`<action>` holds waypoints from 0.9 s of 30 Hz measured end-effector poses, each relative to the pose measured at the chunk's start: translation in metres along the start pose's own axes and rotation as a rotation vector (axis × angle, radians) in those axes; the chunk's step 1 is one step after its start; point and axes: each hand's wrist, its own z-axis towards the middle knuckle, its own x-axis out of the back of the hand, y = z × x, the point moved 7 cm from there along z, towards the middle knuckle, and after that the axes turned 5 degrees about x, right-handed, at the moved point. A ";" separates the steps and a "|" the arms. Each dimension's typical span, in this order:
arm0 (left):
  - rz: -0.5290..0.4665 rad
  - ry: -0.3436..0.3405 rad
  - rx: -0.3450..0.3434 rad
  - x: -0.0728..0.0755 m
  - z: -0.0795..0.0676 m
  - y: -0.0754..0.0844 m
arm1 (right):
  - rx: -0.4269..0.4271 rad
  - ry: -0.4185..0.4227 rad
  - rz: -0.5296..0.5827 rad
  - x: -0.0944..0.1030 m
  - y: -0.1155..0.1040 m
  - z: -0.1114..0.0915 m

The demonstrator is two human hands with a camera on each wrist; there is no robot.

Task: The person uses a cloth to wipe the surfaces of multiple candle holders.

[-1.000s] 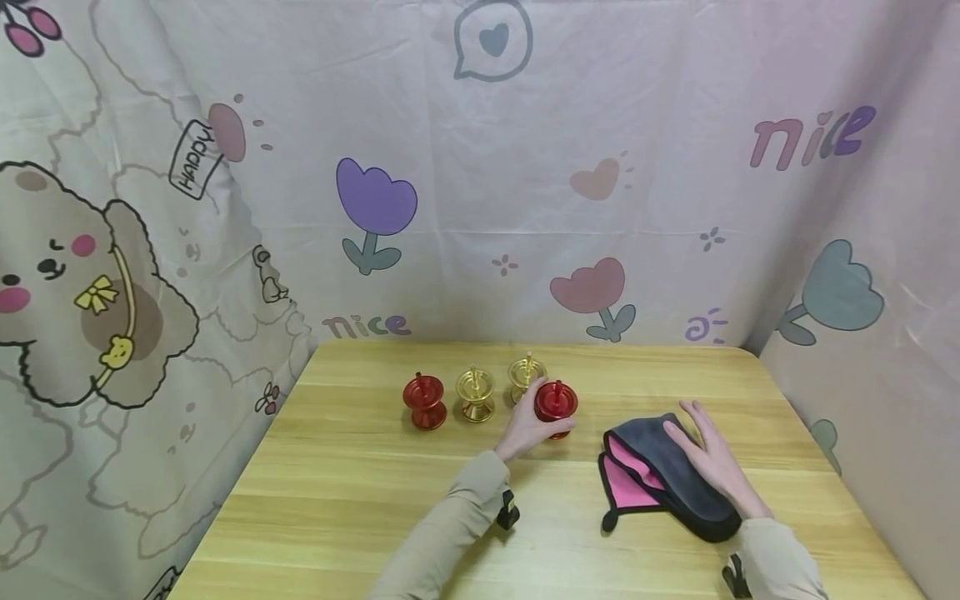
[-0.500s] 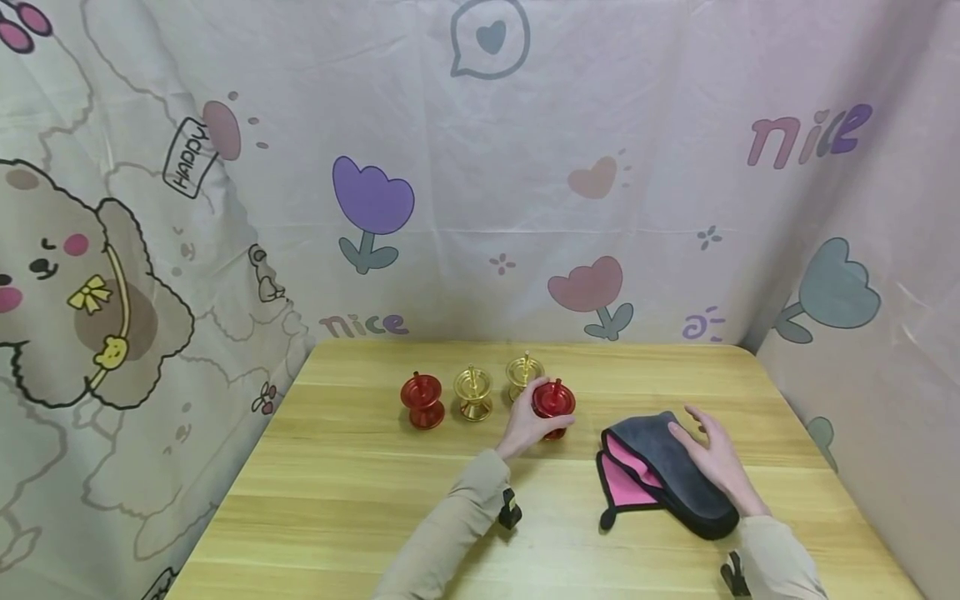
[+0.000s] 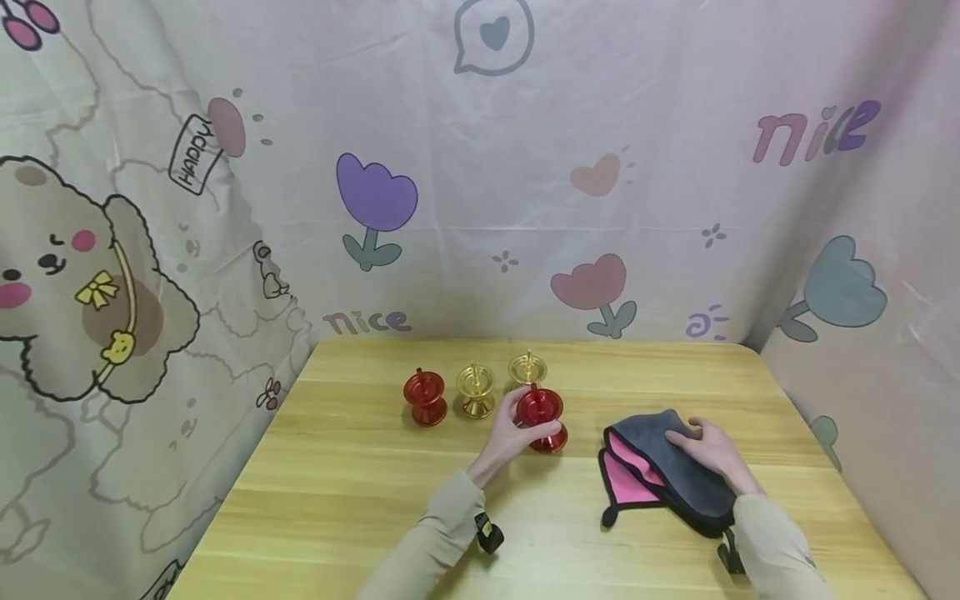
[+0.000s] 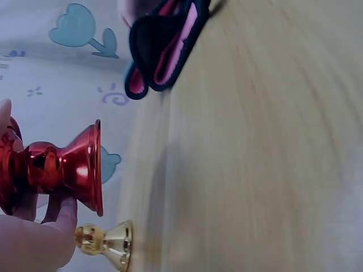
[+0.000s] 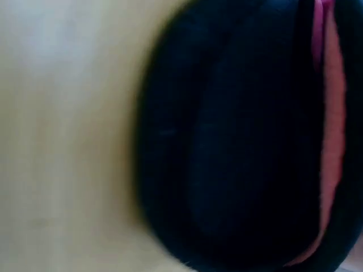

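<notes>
A shiny red candle holder (image 3: 548, 408), with a dish top, a centre spike and a flared foot, is in my left hand (image 3: 504, 437). Its stem is gripped between thumb and fingers, and it leans slightly. The left wrist view has this red candle holder (image 4: 74, 167) raised off the table. To the right, my right hand (image 3: 712, 450) grips the far edge of a folded grey and pink cloth (image 3: 660, 458), thumb on top; its other fingers are partly hidden. Dark folded cloth (image 5: 244, 141) fills much of the right wrist view.
Another red candle holder (image 3: 426, 398) and two gold candle holders, one in the middle (image 3: 476, 390) and one behind my left hand (image 3: 527, 369), stand upright. A printed curtain (image 3: 480, 167) borders the wooden table (image 3: 337, 517) at the back and sides.
My left hand has drawn the red candle holder slightly left and nearer, with its foot now showing. The right hand's fingers have curled from spread to gripping the cloth.
</notes>
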 end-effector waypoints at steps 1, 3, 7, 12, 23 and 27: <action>0.001 -0.001 0.000 0.001 -0.003 0.001 | -0.021 -0.026 0.008 0.000 0.001 0.001; -0.001 -0.010 0.000 0.003 -0.009 0.003 | -0.055 -0.069 0.029 -0.001 0.003 0.003; -0.015 -0.048 -0.006 0.005 -0.019 0.006 | -0.090 -0.115 0.070 -0.001 0.004 0.006; -0.043 -0.079 -0.021 0.009 -0.030 0.009 | 0.002 -0.071 0.156 0.000 -0.004 0.006; -0.195 -0.065 -0.045 0.026 -0.049 0.013 | 0.401 0.215 0.453 0.014 -0.046 -0.030; -0.214 -0.089 -0.085 0.028 -0.059 0.024 | 0.539 0.243 0.609 0.017 -0.066 -0.044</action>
